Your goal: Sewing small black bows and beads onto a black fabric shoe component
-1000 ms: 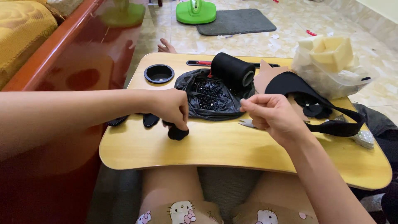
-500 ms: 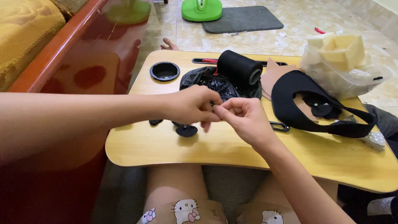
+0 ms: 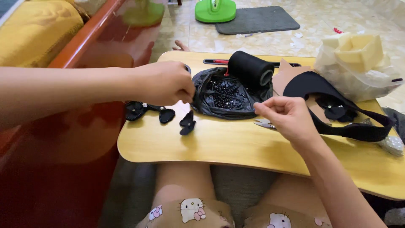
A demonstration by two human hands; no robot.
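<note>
The left hand (image 3: pixel 162 82) hangs over the left part of the small wooden table (image 3: pixel 236 145). Its fingers are curled in tight, with the fingertips pinched together. What they pinch is too small to see. The right hand (image 3: pixel 289 118) is over the middle of the table. Its thumb and first finger are pinched close too, and I cannot tell what is between them. The two hands are well apart.

Just under the left hand lies a little black cloth piece (image 3: pixel 187 123), flat on the wood. Two more black cloth pieces (image 3: pixel 148 110) sit near the table's left edge, one partly over it. Between the hands is an open black bag (image 3: pixel 228 95) with shiny black beads inside. A black roll (image 3: pixel 249 68) rests at the back of the bag. Small scissors (image 3: pixel 263 123) peek out just beside the right hand.

On the right side lies a black strap (image 3: pixel 350 126), which runs close to the right edge. A clear plastic bag with yellow foam (image 3: pixel 358 63) sits at the far right corner.

The front part of the table, near the person's knees, is bare wood with lots of room. The left edge is close to a red wooden bed frame (image 3: pixel 84 46).
</note>
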